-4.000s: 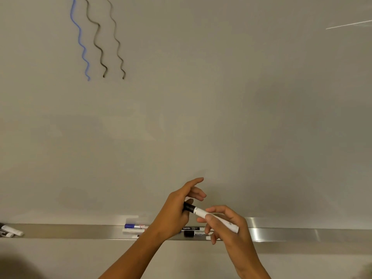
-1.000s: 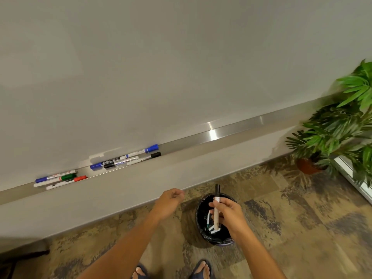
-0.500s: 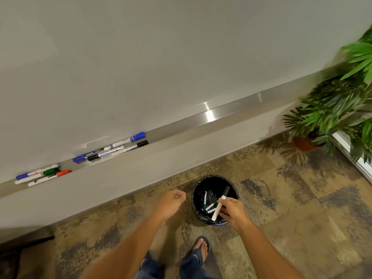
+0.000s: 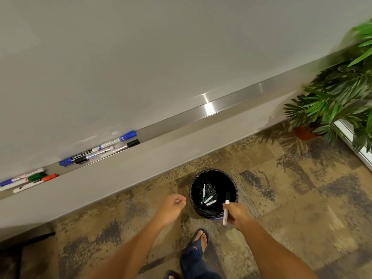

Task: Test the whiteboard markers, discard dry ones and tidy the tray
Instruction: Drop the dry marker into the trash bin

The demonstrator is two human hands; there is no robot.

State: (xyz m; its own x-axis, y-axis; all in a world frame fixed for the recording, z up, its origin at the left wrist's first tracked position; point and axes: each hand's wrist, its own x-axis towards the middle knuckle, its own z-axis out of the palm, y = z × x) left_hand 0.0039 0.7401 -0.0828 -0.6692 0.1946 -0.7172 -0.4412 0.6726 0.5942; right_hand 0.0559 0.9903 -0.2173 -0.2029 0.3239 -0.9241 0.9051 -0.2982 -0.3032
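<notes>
Head view looks down on the right hand [image 4: 236, 215], which grips a white marker [image 4: 226, 213] with a dark cap, fingers curled round the barrel. The marker stands nearly upright, its capped end over the near rim of the black-lined bin [image 4: 213, 175] on the floor. Inside the bin lie several discarded markers [image 4: 209, 198], white barrels with green ends.

The left hand [image 4: 172, 207] hangs just left of the bin, fingers curled into a loose fist and holding nothing.

Farther out, the metal tray [image 4: 221, 105] runs along the foot of the whiteboard [image 4: 161, 57]. On it lies a cluster of blue and black markers [image 4: 100, 150], and well to the left a second cluster [image 4: 28, 179] with blue, green and red caps. A potted plant [image 4: 332, 97] stands at the right, on patterned carpet [image 4: 281, 188]. A sandalled foot [image 4: 198, 241] shows below the bin.
</notes>
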